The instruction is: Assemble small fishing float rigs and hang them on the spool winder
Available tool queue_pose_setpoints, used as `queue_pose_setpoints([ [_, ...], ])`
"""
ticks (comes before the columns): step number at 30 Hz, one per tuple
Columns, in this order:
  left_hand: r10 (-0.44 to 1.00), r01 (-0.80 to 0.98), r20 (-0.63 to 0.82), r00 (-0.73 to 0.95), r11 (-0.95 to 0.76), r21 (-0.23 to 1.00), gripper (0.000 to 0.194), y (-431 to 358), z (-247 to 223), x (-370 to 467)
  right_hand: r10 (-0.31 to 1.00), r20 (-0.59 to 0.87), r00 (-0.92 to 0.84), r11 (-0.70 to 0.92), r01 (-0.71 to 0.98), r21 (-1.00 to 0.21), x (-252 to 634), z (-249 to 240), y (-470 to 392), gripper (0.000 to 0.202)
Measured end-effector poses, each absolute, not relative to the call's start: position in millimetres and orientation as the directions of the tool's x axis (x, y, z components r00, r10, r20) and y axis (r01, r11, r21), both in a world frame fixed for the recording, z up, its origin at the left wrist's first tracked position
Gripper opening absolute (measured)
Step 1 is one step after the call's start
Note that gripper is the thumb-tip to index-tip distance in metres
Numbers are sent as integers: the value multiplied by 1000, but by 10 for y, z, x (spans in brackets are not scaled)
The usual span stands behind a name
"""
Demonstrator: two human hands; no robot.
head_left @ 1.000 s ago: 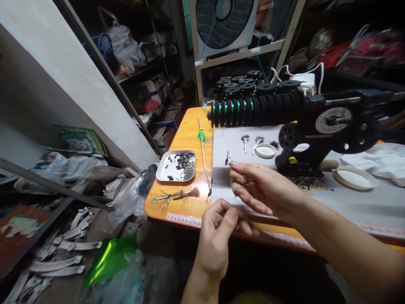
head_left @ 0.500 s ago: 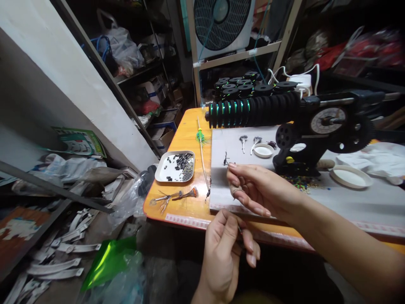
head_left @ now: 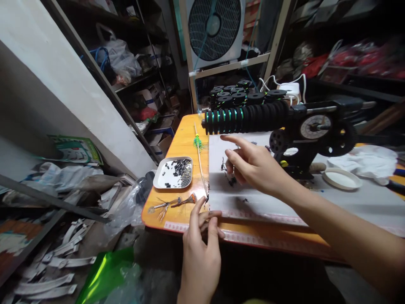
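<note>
Hands [head_left: 201,249] [head_left: 255,165] apart, white tray [head_left: 174,180] holding small black pieces [head_left: 181,167]

A head-worn camera looks forward and down from the near side of the yellow table [head_left: 185,143], with the left hand [head_left: 202,249] and right hand [head_left: 253,164] close before it, over the table's near edge. The wide view takes in much of the table, the white wall [head_left: 63,63] to its left and the fan [head_left: 213,25] beyond its far edge.
</note>
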State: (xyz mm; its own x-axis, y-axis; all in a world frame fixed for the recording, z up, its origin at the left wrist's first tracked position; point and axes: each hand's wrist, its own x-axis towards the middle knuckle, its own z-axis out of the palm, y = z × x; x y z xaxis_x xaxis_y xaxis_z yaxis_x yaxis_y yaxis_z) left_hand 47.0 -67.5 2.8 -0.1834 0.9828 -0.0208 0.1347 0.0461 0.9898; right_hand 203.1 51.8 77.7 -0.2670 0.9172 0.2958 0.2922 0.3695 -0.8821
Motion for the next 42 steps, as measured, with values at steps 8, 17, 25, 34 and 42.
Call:
queue_pose_setpoints([
  [8,942,610,282,-184,-115,784,48,-836,105,349,886,17,-463,118,190,-975,2084,763,517,37],
  [17,955,368,284,88,-297,881,27,-458,296,743,803,-114,-584,-267,-182,-946,2203,879,114,34],
  [25,923,-598,-50,382,288,748,41,-749,-1,855,779,-254,-574,-457,-241,-856,2170,674,115,37],
  [34,867,-667,-48,496,416,618,42,-783,-34,808,768,-227,-599,-449,-251,-857,2173,657,140,34],
  [42,858,-683,-18,513,420,598,41,-831,-78,801,763,-235,-602,-456,-244,-856,2180,656,141,34],
])
